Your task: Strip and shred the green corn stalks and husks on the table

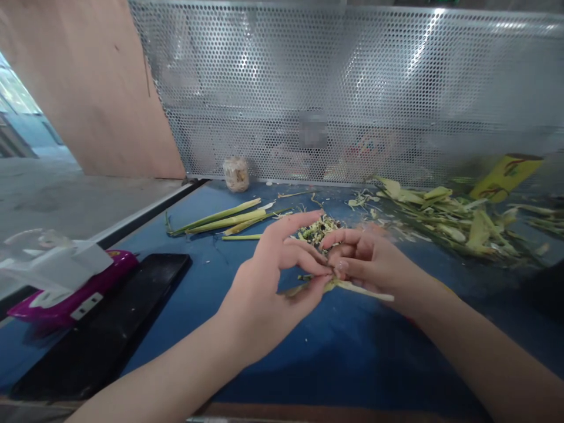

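Thumb and fingers of my left hand (264,288) pinch a pale yellow-green plant strip (365,290) that looks like a peeled leaf or stalk. Its whitish end sticks out to the right, under my right hand (374,258). The right fingers are closed at the same spot, thumb against fingertips, touching the strip; their exact hold is partly hidden. Just behind both hands lies a heap of small chopped green, white and dark plant bits (318,229). Several long green stalks (224,222) rest on the blue table (247,376) to the left of that heap.
A large pile of green leaves and husks (462,226) lies at the right, by a yellow cylinder (506,176). At the left are a black flat tray (118,329) and a purple-and-white device (88,288). A perforated metal screen (273,76) and a small whitish roll-like object (237,174) stand behind.
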Tool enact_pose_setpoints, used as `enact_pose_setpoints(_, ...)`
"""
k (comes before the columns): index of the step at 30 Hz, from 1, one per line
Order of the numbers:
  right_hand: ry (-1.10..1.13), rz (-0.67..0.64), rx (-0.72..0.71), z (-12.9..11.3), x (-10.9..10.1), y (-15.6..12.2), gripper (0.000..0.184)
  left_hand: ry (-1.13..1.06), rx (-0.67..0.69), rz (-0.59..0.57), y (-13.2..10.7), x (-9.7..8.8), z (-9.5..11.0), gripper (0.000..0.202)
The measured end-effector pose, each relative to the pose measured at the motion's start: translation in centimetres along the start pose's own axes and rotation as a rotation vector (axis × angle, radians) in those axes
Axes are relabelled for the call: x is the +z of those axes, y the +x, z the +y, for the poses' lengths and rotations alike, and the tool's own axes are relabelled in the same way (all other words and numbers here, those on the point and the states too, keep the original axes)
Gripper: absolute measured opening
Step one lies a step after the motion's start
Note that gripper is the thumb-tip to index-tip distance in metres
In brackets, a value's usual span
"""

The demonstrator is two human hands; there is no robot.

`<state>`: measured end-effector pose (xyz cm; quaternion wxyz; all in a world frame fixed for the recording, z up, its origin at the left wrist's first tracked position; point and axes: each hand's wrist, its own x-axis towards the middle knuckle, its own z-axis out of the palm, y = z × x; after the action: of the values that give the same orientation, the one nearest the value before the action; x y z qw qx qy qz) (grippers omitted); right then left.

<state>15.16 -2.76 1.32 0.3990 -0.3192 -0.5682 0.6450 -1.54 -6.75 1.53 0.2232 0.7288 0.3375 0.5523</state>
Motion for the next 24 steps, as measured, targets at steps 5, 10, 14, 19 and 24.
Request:
enact_pose_setpoints(5, -0.028, 0.024, 0.016, -0.1, 0.0, -0.2, 0.039, -0.056, 0.052, -0.062, -0.1, -0.2, 0.1, 0.06)
enact_pose_setpoints(10, -0.06, -0.032, -0.008, -0.2, 0.1, -0.3, 0.047, -0.008, 0.022, -0.132, 0.2, -0.6, 0.7, 0.038)
enact_pose_setpoints(14, -0.053, -0.088, 0.002, -0.2, 0.1, -0.4, 0.043, 0.1, 0.043, -0.22, 0.5, -0.9, 1.3, 0.017)
enact_pose_setpoints(19, -0.021, -0.084, 0.006, -0.3, 0.0, -0.5, 0.038, 0.219, 0.186, -0.163, 0.6, -0.9, 1.6, 0.021)
enact_pose_setpoints(24, -0.009, -0.081, 0.036, -0.4, 0.1, -0.5, 0.042, 0.27, 0.216, -0.157, 0.5, -0.8, 1.5, 0.019)
